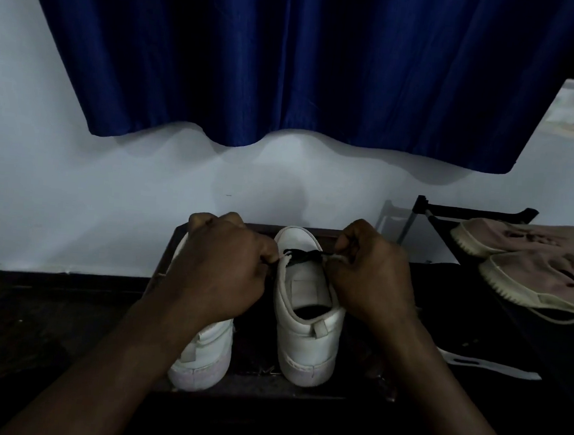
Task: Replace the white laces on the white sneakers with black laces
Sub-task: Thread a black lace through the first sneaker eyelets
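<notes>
1. Black lace (pixel 301 254): I see it stretched across the front eyelets of the right white sneaker (pixel 303 338), between both hands.
2. Left hand (pixel 220 267): fingers curled, pinching the lace's left end, just beside the sneaker.
3. Right hand (pixel 373 275): pinching the right end likewise.
4. Left white sneaker (pixel 204 358): alongside, partly under my left wrist.
5. Beige shoes (pixel 524 241): well apart, far right.
</notes>
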A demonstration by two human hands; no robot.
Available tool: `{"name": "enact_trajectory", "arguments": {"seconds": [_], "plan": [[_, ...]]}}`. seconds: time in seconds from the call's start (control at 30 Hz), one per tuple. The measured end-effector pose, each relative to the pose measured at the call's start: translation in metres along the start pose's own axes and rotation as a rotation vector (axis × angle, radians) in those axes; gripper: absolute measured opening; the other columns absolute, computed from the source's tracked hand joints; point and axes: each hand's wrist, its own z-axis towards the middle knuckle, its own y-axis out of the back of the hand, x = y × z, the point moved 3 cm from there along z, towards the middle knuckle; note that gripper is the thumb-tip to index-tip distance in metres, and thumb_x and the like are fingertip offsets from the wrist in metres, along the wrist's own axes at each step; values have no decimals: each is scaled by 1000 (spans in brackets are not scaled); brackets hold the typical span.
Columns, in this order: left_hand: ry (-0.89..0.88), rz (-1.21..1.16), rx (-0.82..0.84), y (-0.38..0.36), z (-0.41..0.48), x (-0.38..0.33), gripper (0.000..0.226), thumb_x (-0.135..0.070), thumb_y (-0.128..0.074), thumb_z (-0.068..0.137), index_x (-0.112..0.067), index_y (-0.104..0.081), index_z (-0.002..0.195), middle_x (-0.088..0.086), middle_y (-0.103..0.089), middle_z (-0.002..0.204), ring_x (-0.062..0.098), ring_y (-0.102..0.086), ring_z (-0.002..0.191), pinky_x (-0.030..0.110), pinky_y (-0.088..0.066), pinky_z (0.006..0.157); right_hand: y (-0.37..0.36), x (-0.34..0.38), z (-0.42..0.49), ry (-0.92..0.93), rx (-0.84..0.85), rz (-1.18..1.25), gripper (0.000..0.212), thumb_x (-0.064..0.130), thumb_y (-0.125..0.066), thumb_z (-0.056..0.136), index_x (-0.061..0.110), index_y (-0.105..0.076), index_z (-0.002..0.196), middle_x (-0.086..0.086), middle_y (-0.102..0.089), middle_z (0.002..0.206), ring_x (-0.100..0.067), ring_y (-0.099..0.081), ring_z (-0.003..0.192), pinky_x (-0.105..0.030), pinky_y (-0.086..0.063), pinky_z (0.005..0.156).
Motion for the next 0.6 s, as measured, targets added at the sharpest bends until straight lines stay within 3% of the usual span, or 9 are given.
{"name": "enact_trajectory", "arguments": {"seconds": [0.13, 0.23, 0.4, 0.47, 0.6], "plan": [[-12, -1, 136, 2, -2, 2, 14, -42, -50, 77, -43, -64, 79, -23, -60, 75, 2, -50, 106, 42, -28, 107, 2, -4, 2, -66, -73, 9, 25, 15, -75, 75, 27, -55, 84, 7, -65, 69, -16, -62, 65, -28, -47, 57], [-45, 10, 182, 5, -3, -2, 17, -41, -53, 79, -41, -70, 83, -27, -53, 68, 2, -52, 104, 44, -32, 108, 0, -5, 2, -71, -84, 16, 24, 17, -76, 75, 27, -55, 82, 7, -66, 68, -14, -63, 65, -27, -46, 57], [17, -161, -6, 8, -4, -9, 28, -45, -57, 82, -41, -78, 100, -26, -75, 85, -2, -66, 98, 32, -46, 97, -4, -6, 5, -64, -11, 76, 19, 21, -80, 78, 26, -61, 80, 9, -66, 67, -8, -63, 66, -26, -44, 60], [52, -220, -48, 8, -4, -12, 20, -39, -65, 86, -39, -79, 101, -23, -76, 88, -2, -67, 94, 28, -49, 93, -4, -7, 5, -73, 18, 85, 20, 26, -82, 78, 25, -62, 78, 10, -66, 67, -3, -60, 64, -24, -42, 59], [67, -109, -44, 3, -3, -18, 12, -39, -66, 93, -40, -77, 97, -18, -76, 88, 3, -68, 93, 36, -48, 96, -2, -9, 4, -63, 94, 23, 18, 31, -77, 82, 24, -62, 76, 11, -65, 66, -1, -59, 64, -13, -37, 54]]}}
